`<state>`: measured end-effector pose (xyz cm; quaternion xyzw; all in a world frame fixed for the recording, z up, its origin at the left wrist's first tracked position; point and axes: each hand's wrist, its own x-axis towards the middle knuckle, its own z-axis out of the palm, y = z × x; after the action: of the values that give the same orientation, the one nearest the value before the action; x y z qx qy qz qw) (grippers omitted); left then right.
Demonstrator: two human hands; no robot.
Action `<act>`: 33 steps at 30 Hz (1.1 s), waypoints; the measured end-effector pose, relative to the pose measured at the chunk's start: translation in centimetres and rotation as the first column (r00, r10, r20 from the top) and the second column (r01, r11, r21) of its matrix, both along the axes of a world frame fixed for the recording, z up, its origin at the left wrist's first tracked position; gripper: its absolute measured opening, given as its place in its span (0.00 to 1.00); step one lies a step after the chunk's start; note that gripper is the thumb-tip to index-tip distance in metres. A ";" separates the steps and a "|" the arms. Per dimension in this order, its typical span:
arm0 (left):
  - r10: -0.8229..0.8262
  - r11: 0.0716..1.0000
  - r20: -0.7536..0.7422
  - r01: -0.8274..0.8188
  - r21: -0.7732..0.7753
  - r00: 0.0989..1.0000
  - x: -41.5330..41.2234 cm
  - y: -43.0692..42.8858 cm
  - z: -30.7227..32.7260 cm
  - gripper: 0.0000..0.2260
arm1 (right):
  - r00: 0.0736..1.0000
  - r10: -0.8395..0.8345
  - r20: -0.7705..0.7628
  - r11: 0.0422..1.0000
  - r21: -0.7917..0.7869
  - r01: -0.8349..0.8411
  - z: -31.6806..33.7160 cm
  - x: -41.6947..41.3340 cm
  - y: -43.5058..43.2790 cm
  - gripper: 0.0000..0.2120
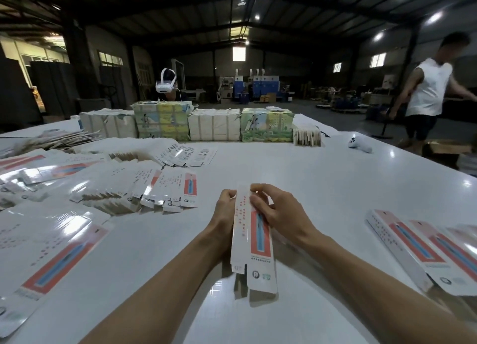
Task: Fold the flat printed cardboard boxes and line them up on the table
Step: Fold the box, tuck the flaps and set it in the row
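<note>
Left hand (227, 206) and right hand (271, 209) are both gripping the box (251, 243) at its far end (long axis running away from the body), hovering above the surface (335, 188).

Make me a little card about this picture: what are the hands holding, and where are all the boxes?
hands: left hand and right hand both grip one printed cardboard box
box state: near-end flaps not tucked
left side: flat boxes in overlapping piles
right side: folded boxes lying side by side
far edge: wrapped bundles in a row
surface: white table
</note>
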<state>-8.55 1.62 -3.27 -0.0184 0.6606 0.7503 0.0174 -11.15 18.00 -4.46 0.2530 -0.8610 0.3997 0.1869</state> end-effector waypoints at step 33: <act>-0.550 0.770 0.077 0.469 0.432 0.832 -1.5 2.0 0.1 0.24 | 0.824 0.460 0.331 0.725 -0.676 -0.134 3.0 -0.6 1.7 0.23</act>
<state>-10.05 3.64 -3.17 0.0911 0.4698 0.8287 0.2903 -11.78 19.71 -1.43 0.2088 -0.6425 0.7368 -0.0271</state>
